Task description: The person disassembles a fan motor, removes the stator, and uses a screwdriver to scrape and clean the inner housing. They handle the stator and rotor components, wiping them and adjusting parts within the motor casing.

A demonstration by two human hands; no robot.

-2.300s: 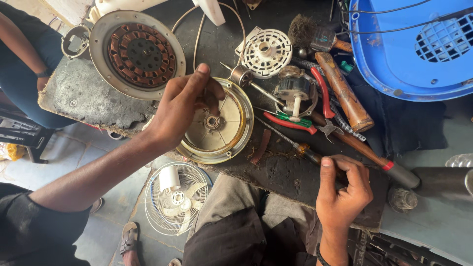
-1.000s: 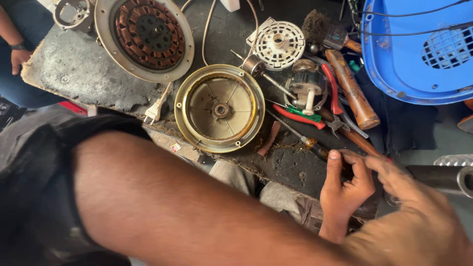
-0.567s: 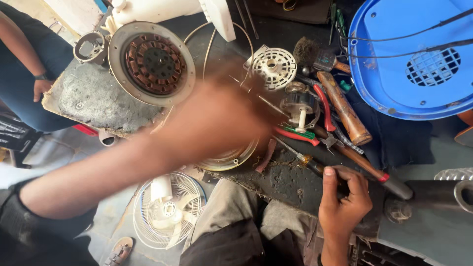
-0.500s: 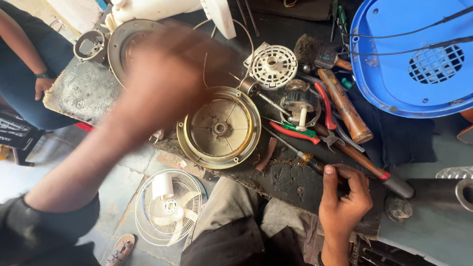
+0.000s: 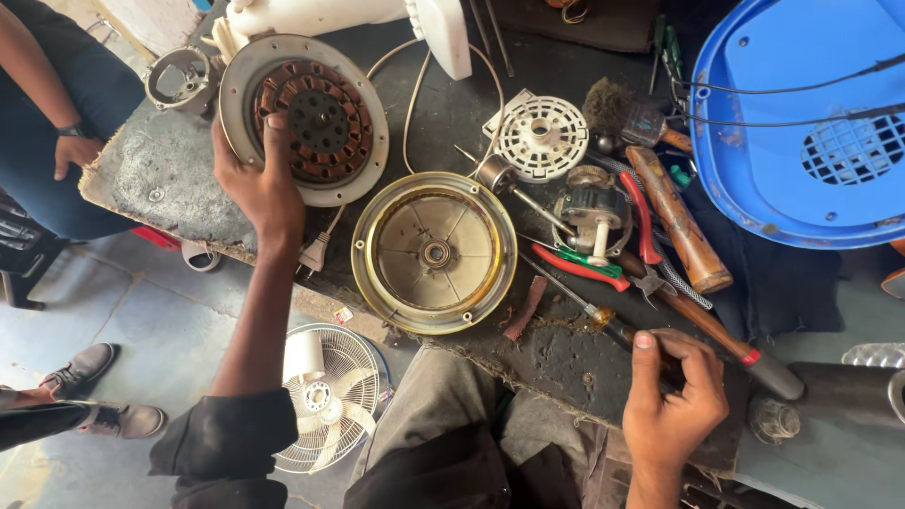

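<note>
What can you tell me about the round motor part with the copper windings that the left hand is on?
The stator plate is a flat disc with a pale grey metal rim and a ring of reddish-brown copper coils around a dark perforated hub. It looks dusty and worn. It lies face up at the far left of the dark workbench, below a white plastic housing. The left hand touches its near edge, fingers over the rim and onto the coils. A white cable runs past its right side.

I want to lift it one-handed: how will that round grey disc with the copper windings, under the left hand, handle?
The round grey metal disc with copper windings probably feels heavy for its size, being metal packed with coils. It looks rigid, not floppy. The left hand grips only its rim, so it may tip toward the far edge; lying flat on the worn dark workbench, it should not roll.
</note>
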